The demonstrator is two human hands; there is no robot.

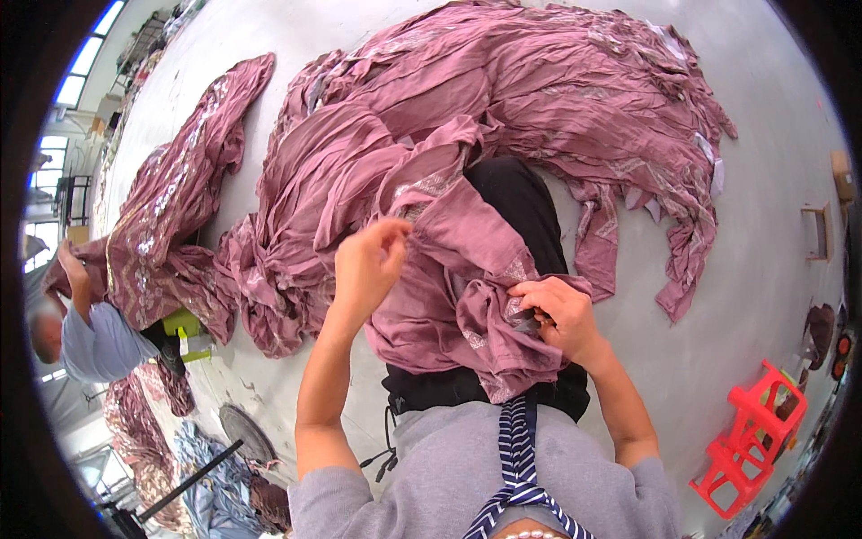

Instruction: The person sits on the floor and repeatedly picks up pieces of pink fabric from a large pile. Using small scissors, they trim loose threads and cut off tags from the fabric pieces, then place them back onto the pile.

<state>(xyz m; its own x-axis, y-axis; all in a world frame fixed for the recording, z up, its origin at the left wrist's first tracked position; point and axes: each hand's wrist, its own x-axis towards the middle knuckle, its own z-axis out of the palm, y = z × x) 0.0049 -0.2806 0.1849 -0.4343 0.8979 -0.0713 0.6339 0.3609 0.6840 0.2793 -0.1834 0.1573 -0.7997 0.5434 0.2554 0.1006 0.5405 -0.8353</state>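
- At the far left, another person's hand (74, 269) grips a second mauve garment (175, 198) with a shiny pattern, well apart from the work in hand.
- The left hand (368, 265) is raised, its fingers (392, 232) pinched closed on an edge of the mauve cloth (431, 296) draped over the person's lap.
- That cloth looks thin, soft and limp: light to lift, prone to slide and bunch, so a hem or seam seems the surest hold.
- The right hand (561, 314) is closed around a bunched fold near the lap; a small dark object may sit in it, but I cannot tell.
- Beyond lies a large heap of like garments (557, 90) on the floor (772, 162).
- A red plastic stool (750, 436) lies near right.
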